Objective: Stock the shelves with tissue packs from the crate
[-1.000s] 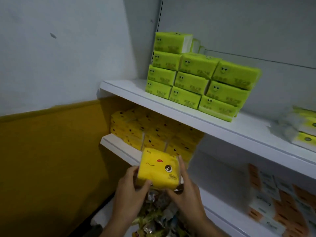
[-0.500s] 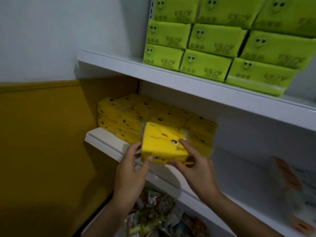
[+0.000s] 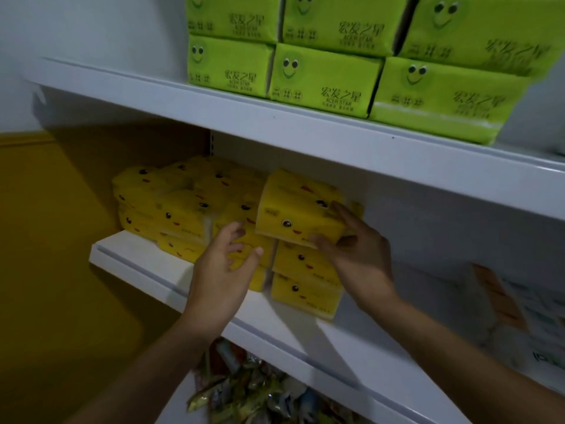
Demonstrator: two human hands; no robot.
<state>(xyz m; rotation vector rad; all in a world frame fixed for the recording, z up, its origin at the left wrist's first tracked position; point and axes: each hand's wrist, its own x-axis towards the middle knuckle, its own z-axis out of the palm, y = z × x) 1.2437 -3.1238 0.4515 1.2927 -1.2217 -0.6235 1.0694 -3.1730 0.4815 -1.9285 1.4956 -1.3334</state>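
- A wall (image 3: 61, 240) fills the left side, white above and mustard yellow below.
- An upper shelf (image 3: 275, 133), white, runs slantwise across the view from upper left to right.
- A middle shelf (image 3: 137, 258), also white, lies below it and runs the same way.
- Green tissue packs (image 3: 324, 78) stand on the upper shelf in rows stacked one on another. Each has a smiling face and printed lettering on its front.
- A yellow stack (image 3: 183, 209) of tissue packs with cartoon faces sits on the middle shelf, pushed towards the left end under the upper shelf. The packs lie in several columns, some askew.
- Orange-and-white packs (image 3: 504, 301) lie further right on the middle shelf, too blurred to read.
- Snack packets (image 3: 253, 390) in mixed colours are heaped on a level below the middle shelf, at the bottom of the view.
- The right hand (image 3: 360, 258) reaches in from the lower right. Its thumb is under the front lower edge of one yellow pack and its fingers are laid over that pack's right end, so it grips the pack.
- The left hand (image 3: 220, 270) reaches in from the lower left, fingers loosely spread and slightly bent, holding nothing. It is in front of the yellow stack, just beside the gripped pack's lower left corner. Whether its fingertips touch the stack cannot be told.
- The yellow pack (image 3: 299, 209) in the right hand is at the top of the rightmost column of the yellow stack, above two packs. It is tilted, face forward, and its lower edge seems to meet the pack beneath.
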